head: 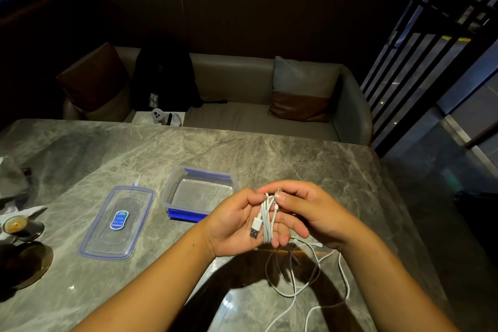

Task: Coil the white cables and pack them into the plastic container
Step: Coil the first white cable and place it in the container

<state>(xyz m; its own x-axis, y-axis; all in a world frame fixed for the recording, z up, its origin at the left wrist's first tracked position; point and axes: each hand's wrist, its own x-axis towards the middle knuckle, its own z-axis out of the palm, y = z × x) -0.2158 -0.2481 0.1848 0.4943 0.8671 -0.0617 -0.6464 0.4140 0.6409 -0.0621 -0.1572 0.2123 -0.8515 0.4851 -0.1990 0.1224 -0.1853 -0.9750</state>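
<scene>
One marble surface (pixel 107 156) carries the work. Behind it stands one sofa (pixel 242 83) bearing three cushions and one dark backpack (pixel 164 75).

One clear lid (pixel 116 221) with blue trim lies flat on the surface, just left of the one plastic container (pixel 168 191). The container stands open, blue clips folded out at its near and far sides. One cup (pixel 16 225) stands near the left edge.

Two grips are in view, raised above the surface and meeting just right of the container's near corner. The left grip (pixel 237 221) is palm-up, fingers curled, thumb and forefinger closed on the top of one coiled cable (pixel 266 221). The right grip (pixel 310 213) is likewise curled, thumb pressed onto the top of the same coil, fingers behind it.

The coil hangs lengthwise between both grips, not in the container. One USB plug (pixel 256 228) lies across the left palm.

Loose cable (pixel 318 286) lies in overlapping loops on the surface beneath the right wrist. Whether it is one cable or two cannot be told.
</scene>
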